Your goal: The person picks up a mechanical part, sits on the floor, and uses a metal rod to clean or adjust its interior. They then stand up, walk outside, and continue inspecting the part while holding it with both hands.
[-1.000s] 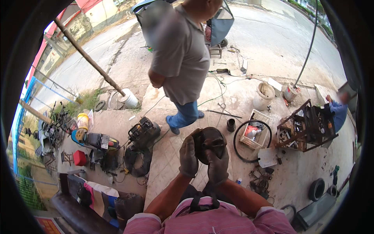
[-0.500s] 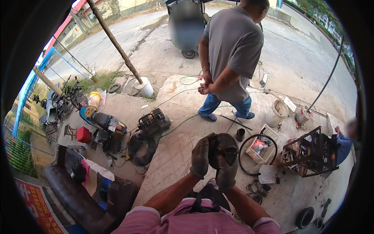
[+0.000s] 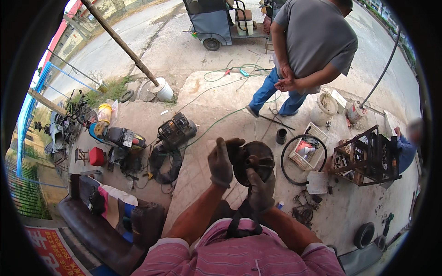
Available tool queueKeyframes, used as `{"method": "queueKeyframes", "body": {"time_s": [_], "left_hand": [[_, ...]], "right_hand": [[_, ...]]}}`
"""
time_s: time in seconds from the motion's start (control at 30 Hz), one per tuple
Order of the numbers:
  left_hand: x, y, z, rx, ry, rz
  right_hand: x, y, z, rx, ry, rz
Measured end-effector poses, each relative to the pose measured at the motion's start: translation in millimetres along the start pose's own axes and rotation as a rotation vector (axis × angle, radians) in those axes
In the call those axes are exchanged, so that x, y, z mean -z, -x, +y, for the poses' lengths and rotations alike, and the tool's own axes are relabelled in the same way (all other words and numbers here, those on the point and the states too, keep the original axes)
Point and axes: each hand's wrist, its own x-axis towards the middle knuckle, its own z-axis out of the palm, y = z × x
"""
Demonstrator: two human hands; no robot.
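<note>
In front of my chest is a dark, round, drum-like metal part (image 3: 251, 152) with a raised hub at its middle. My gloved right hand (image 3: 261, 189) grips its lower edge, the thumb lying over the face. Just left of the part is my gloved left hand (image 3: 222, 162), its fingers stretched and spread. The left fingertips lie close to the rim; whether they touch it I cannot tell. Both gloves are dark and grimy.
Ahead, a person in a grey shirt (image 3: 313, 43) stands with hands behind the back. To the right are a black hoop (image 3: 284, 168), a white crate (image 3: 298, 161) and a rusty metal frame (image 3: 363, 161). An engine-like machine (image 3: 176, 132) and a brown sofa (image 3: 94, 225) lie left.
My left hand has come off the round part and opened beside it. The part now shows more of its face and sits slightly left. The person in grey has shifted right.
</note>
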Motion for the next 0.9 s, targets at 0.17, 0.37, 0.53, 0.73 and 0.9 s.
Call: {"method": "queueKeyframes", "body": {"time_s": [0.17, 0.37, 0.53, 0.73, 0.9], "left_hand": [[-12, -19, 12, 0.045, 0.032, -0.112], [-23, 27, -4, 0.012, 0.078, -0.076], [-20, -17, 20, 0.01, -0.027, 0.034], [-23, 16, -21, -0.046, 0.028, -0.159], [-5, 0, -3, 0.026, 0.015, -0.029]], "right_hand": [[-2, 2, -13, -0.024, -0.055, 0.021], [5, -2, -12, -0.036, -0.088, -0.013], [5, 5, -23, -0.096, -0.121, -0.008], [-1, -8, -16, 0.023, -0.052, 0.055], [8, -4, -5, -0.05, -0.011, -0.005]]}}
